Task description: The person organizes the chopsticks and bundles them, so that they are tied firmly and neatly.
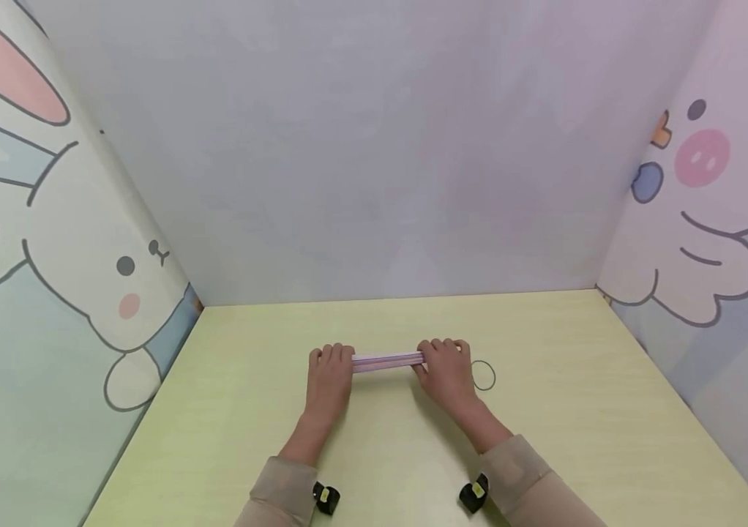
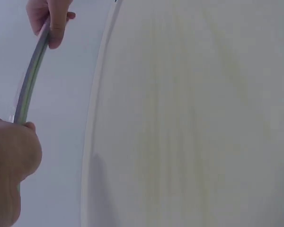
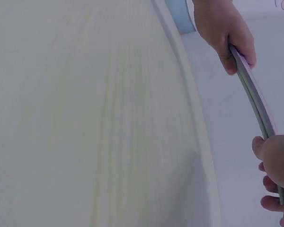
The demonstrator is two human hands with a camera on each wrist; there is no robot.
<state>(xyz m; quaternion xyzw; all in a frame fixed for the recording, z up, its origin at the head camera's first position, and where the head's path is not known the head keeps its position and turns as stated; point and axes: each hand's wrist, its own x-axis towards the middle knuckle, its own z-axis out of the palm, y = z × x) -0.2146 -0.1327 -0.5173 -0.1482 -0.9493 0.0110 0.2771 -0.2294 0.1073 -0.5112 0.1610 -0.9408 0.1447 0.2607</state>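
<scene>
Both hands hold a thin, layered stack of flat pieces, seen edge-on, pale purple and pink in the head view. Its kind cannot be told. My left hand grips the left end and my right hand the right end, fingers over the far side. In the left wrist view the stack bows slightly, with grey and greenish edges. The right wrist view shows the same layered edge between the two hands, thumbs on the near side. Just right of my right hand, a thin dark ring lies on the table.
The pale yellow table reaches back to a plain grey wall. Side panels printed with a rabbit and a pink-cheeked cartoon figure stand left and right. Black devices with yellow labels sit at both wrists.
</scene>
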